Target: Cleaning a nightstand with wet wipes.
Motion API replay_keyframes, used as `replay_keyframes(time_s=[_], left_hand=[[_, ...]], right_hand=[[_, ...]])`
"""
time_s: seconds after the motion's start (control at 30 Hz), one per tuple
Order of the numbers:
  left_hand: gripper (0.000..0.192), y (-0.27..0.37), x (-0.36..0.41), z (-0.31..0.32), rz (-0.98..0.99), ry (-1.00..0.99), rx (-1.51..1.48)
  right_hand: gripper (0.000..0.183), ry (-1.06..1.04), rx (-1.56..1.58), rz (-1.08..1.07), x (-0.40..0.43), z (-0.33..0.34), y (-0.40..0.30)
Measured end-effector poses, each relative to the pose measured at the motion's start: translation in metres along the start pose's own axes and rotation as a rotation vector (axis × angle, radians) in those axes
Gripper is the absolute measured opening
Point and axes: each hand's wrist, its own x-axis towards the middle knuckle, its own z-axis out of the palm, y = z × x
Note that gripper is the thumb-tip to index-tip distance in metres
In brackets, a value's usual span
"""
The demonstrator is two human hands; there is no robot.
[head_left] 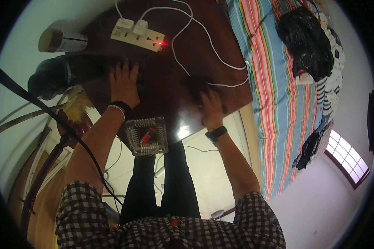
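Observation:
My left hand (124,82) rests palm down on the dark, glossy wooden table (162,99), its fingers apart, beside a dark item that is hard to make out. Farther right, my right hand (212,107) lies at the table near its front edge, by the end of a white cable (227,84); a dark shape under its fingers is unclear. Between my forearms, at the near edge, sits a square clear ribbed tray (162,133) with a small red object (147,137) in it. Beyond the hands is a white power strip (143,37) with two plugged-in chargers and a red light.
A jar (62,41) and a black rounded object (50,77) stand at the left. A straw broom (78,105) is below them. To the right, a bed with a striped cover (265,102) adjoins the table and bears a black plastic bag (307,40) and clothes.

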Motion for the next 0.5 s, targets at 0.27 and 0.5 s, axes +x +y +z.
replay_keyframes(time_s=[0.27, 0.5], left_hand=[[0.079, -0.006, 0.001, 0.008, -0.004, -0.002, 0.068], [0.079, -0.01, 0.005, -0.007, 0.0, 0.015, -0.099]], right_hand=[[0.057, 0.101, 0.307, -0.383, 0.14, 0.009, -0.145], [0.086, 0.17, 0.067, -0.156, 0.217, 0.01, -0.15]])
